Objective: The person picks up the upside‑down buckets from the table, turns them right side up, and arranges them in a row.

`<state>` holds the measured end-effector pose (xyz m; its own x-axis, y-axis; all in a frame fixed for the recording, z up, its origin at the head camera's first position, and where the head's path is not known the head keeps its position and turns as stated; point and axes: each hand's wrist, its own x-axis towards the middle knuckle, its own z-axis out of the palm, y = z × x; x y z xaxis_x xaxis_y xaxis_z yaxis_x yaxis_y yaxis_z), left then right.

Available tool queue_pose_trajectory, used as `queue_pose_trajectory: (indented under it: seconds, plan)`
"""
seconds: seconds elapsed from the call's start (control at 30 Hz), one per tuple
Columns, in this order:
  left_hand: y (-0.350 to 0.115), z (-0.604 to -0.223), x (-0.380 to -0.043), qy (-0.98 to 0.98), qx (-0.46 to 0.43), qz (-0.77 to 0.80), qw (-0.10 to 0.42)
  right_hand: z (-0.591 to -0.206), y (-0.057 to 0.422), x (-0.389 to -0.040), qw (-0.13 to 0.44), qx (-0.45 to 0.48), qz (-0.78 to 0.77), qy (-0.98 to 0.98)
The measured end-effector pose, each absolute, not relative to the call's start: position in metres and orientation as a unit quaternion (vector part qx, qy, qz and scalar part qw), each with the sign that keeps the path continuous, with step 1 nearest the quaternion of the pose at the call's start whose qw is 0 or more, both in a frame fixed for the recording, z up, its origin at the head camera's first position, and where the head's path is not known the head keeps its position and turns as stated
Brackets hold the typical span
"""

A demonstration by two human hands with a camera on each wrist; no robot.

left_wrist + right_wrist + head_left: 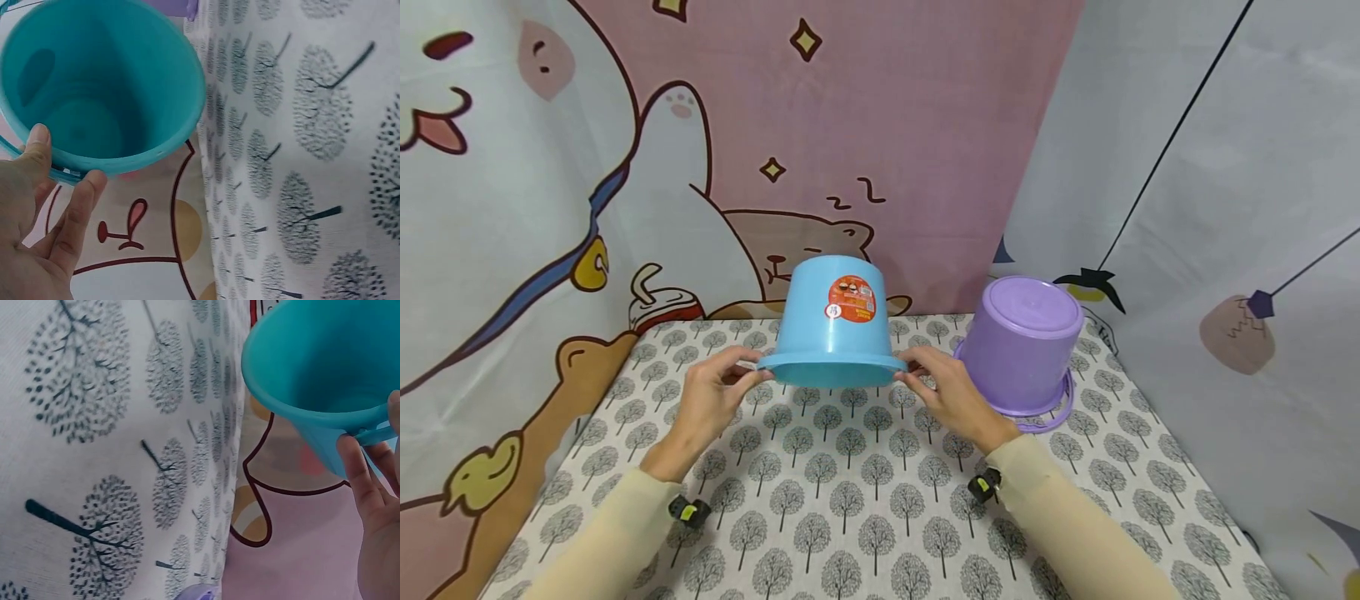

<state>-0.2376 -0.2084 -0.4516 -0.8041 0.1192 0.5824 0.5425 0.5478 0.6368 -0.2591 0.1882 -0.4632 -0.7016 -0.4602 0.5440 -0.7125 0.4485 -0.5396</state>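
Note:
A light blue bucket (805, 308) hangs upside down above the table, its mouth tilted a little toward me and an orange label on its side. My left hand (709, 404) pinches the rim at the left between thumb and fingers. On the opposite side my right hand (953, 398) grips the rim the same way. The left wrist view looks into the hollow inside of the bucket (87, 112), with the left thumb on the rim. In the right wrist view, the right fingers (359, 469) hold the bucket by its rim near the handle joint.
To the right, a purple bucket (1022, 350) stands upside down on the table, its handle (1063, 417) lying by its rim. A tree-patterned cloth (850, 533) covers the table. Cartoon-printed curtains (925, 125) close off the back and both sides.

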Motion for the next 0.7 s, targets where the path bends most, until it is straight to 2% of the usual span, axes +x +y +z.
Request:
queue_pose_trajectory:
  seconds: [0.7]
  plan:
    - [-0.204, -0.397, -0.232, -0.871, -0.162, -0.432, 0.167, -0.426, 0.196, -0.262, 0.133, 0.322, 0.467, -0.813]
